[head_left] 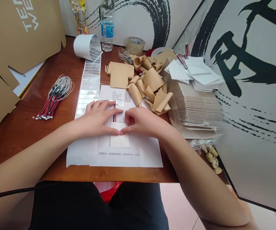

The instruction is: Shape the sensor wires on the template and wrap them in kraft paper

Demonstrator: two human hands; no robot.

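Grip's pretty loose on both sides: left hand (97, 118) and right hand (144, 122) lie spread open, nothing clamped, fingertips meeting at the top edge of a pale square pad (120, 139). That pad sits on a printed white sheet (128, 158), with red-black wires (114, 112) running up from it, kraft paper curls (149, 84) just past the sheet, all on a wooden bench (20, 150).

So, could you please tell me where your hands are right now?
Left hand, right hand on printed sheet; fingertips meeting at white pad. Red-and-black wires between hands. Curled brown paper beside right hand.
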